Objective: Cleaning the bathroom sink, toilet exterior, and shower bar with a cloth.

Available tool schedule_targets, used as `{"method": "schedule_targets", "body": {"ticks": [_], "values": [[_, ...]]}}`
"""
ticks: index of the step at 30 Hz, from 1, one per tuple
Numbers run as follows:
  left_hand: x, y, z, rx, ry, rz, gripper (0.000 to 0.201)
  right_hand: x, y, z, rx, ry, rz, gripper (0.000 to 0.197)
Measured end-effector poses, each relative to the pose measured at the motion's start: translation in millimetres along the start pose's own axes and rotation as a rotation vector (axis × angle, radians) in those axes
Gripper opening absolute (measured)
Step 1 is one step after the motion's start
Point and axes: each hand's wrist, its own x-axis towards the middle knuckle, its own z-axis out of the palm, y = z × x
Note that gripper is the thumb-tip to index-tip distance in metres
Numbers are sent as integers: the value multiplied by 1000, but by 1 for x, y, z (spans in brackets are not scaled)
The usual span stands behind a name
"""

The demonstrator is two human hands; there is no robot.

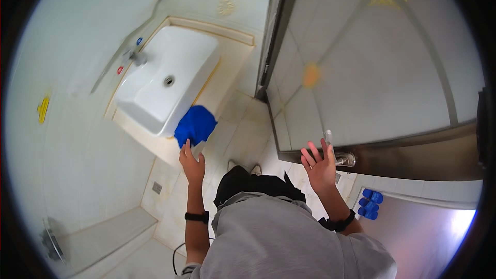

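My left hand (192, 163) is raised beside the front corner of the white washbasin (155, 111) and grips a blue cloth (195, 124) that bunches above its fingers, together with something small and white. My right hand (320, 164) is spread open with its fingers apart, just left of the metal door handle (345, 159) on the glass-panelled door (372, 72). It holds nothing, and whether it touches the door I cannot tell. A dark band sits on each wrist.
A tap (135, 58) with red and blue markers stands at the basin's far side. A yellow hook (43, 108) hangs on the left tiled wall. Blue slippers (370, 203) lie at the lower right. A floor drain (157, 187) and a low step (111, 232) lie lower left.
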Motion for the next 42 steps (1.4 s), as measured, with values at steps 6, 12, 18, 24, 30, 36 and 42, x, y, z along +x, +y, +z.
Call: {"method": "schedule_targets", "body": {"ticks": [6,12,18,24,30,36,42], "values": [[76,-15,80,534,-193,-23,83,35,3,-37,322,170,-267,38],[105,-9,98,574,-140,-93,85,71,-33,-77,478,280,-481,20],[85,-54,102,641,-2,-2,84,119,-63,-86,447,462,-722,15],[76,-51,129,770,24,-174,69,142,-92,-86,468,644,-909,16],[99,-45,146,809,-11,-335,55,172,-150,-101,480,579,-958,16],[79,-57,138,839,176,85,48,197,-185,-117,429,555,-972,15],[99,-34,137,816,-246,-56,49,206,-205,-125,480,542,-927,15]]}}
